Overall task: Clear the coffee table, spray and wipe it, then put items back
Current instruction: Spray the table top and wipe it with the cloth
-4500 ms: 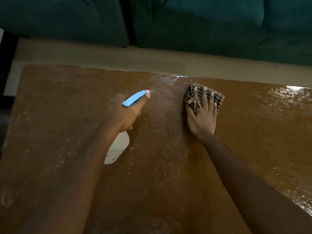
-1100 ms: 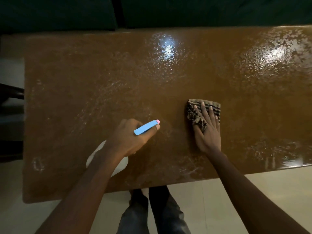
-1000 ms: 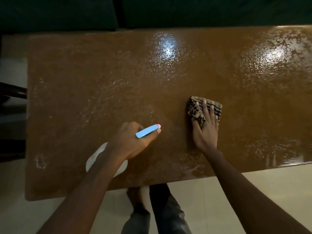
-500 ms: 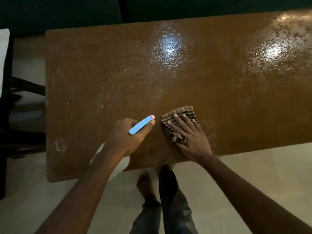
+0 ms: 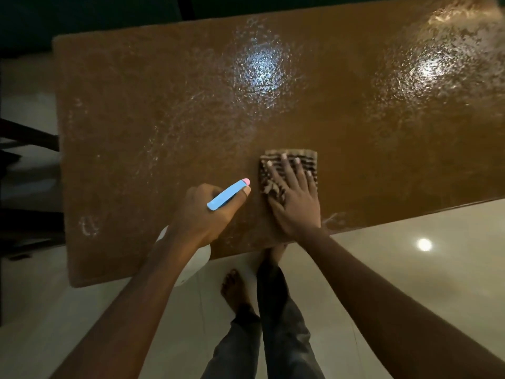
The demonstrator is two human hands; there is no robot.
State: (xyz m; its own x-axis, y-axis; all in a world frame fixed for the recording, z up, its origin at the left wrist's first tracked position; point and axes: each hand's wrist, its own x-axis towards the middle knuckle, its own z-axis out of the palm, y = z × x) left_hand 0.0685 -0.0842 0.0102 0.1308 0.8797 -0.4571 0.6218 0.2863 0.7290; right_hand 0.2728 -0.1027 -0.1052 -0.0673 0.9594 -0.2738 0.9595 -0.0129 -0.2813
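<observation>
Brown and rectangular, the coffee table (image 5: 142,127) fills most of my feed. Its top is glossy and mottled, filmed all over with fine wet speckles and smeared streaks. I count two bright patches of glare on it, one in the middle of the far half and one toward the far right corner. Pale, smooth floor tiles (image 5: 410,272) show past the near edge, carrying one small round reflection of a light.

One cloth (image 5: 307,160) lies on the tabletop near the front edge. It is a roughly square folded piece, striped dark and light, with a nubby weave, and it is bunched at its near left corner. The right hand (image 5: 297,203) lies flat on it, fingers straight and slightly spread, pressing down.

One spray bottle (image 5: 226,197) is in the left hand (image 5: 202,214), just left of the cloth. It has a flat, elongated light-blue head with a pink tip aimed far-right, and a rounded white plastic body that shows below the wrist at the table's front edge. The fingers curl round its neck, with one digit stretched along under the head.

Two dark trouser legs (image 5: 284,324) stand below, with one bare foot (image 5: 235,288) plainly visible.
</observation>
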